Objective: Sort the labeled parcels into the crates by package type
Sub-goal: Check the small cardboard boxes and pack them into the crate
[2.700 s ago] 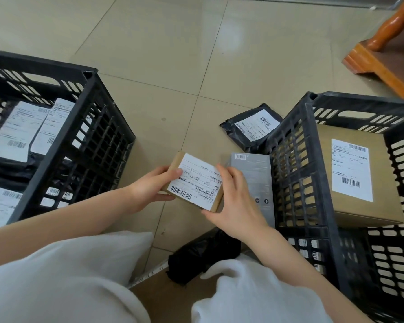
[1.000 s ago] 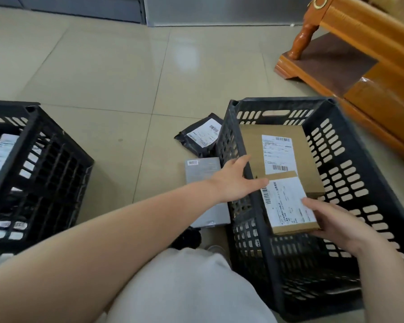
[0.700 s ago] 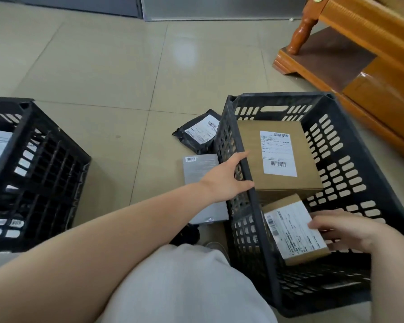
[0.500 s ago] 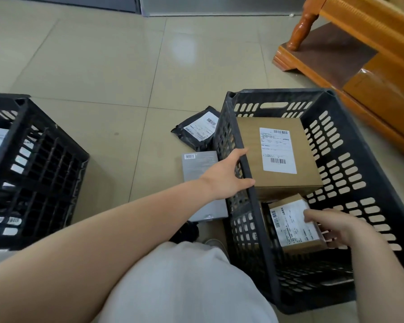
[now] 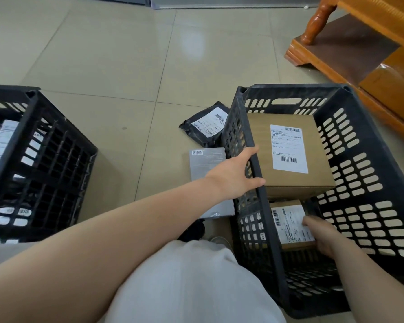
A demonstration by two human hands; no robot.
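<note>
My right hand (image 5: 324, 236) reaches down inside the right black crate (image 5: 364, 145) and grips a small labeled cardboard box (image 5: 287, 224) lying low near the crate's near-left side. A large labeled cardboard box (image 5: 289, 155) sits behind it in the same crate. My left hand (image 5: 233, 176) holds the crate's left rim, thumb over the edge. On the floor left of the crate lie a black mailer bag (image 5: 208, 123) with a white label and a flat grey box (image 5: 208, 178). The left black crate (image 5: 40, 164) holds several labeled black bags.
Wooden furniture (image 5: 364, 43) with a turned leg stands at the back right, close to the right crate. Another dark bag (image 5: 191, 229) lies on the floor near my knee. Beige tiled floor (image 5: 126, 66) lies open between and beyond the crates.
My right hand carried the small cardboard box from the floor over the right crate and lowered it inside, in front of the large box. My left hand moved onto the crate's rim.
</note>
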